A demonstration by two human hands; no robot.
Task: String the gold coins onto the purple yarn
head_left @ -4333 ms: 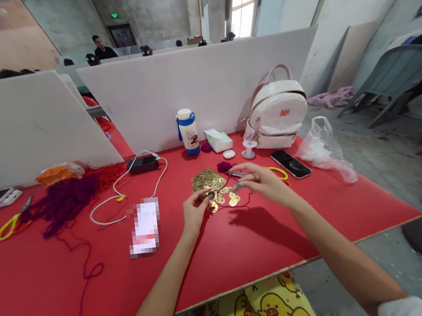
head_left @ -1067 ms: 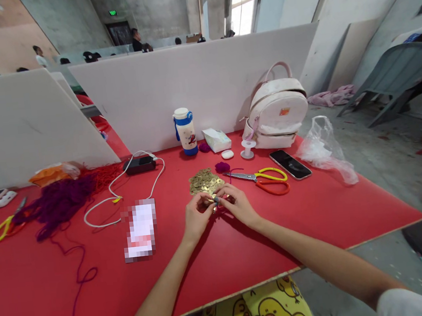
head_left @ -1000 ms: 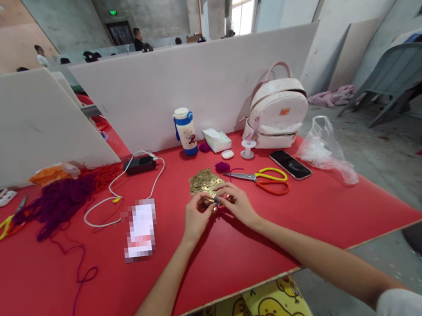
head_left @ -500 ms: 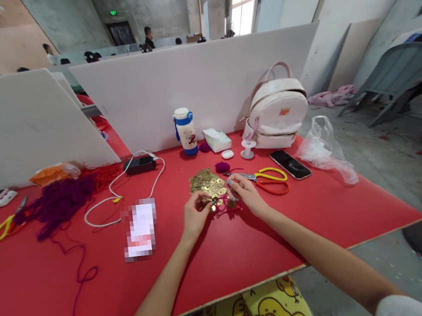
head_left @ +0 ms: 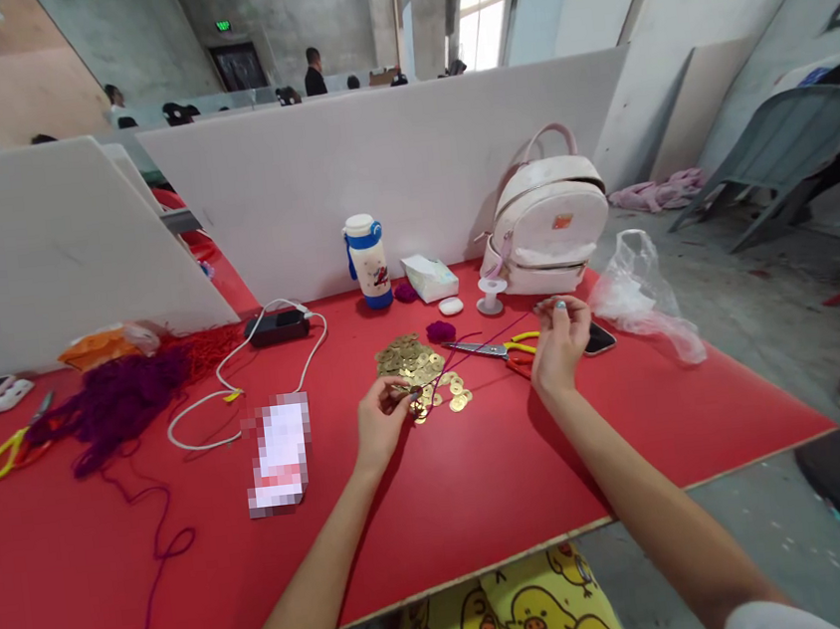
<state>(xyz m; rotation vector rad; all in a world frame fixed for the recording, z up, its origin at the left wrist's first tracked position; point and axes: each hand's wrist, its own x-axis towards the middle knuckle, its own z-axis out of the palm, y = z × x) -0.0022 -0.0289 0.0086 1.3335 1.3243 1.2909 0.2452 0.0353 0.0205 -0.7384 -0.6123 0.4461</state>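
Note:
My left hand [head_left: 384,420] is closed in a pinch at the near left edge of a pile of brass-coloured coins with holes [head_left: 407,355]. A dark coin shows at its fingertips. My right hand [head_left: 563,344] is raised to the right, over the scissors [head_left: 485,349] with yellow and orange handles, its thumb and fingers pinched together. Between the two hands runs a stretched purple yarn [head_left: 501,332]. More of the strand hangs in a loop near the left fingers. A small purple yarn ball [head_left: 441,331] lies behind the coins.
On the red table [head_left: 443,532] stand a bottle [head_left: 369,265], a tissue pack [head_left: 431,278], a white spool [head_left: 491,295] and a backpack [head_left: 546,221]. A phone [head_left: 601,338] lies partly behind my right hand. Leftward are purple yarn [head_left: 118,401], a cable [head_left: 201,446] and another pair of scissors [head_left: 6,453].
My right hand has moved right and up from beside the left, drawing the purple yarn out straight. My left hand has shifted slightly left. Several coins are uncovered between them.

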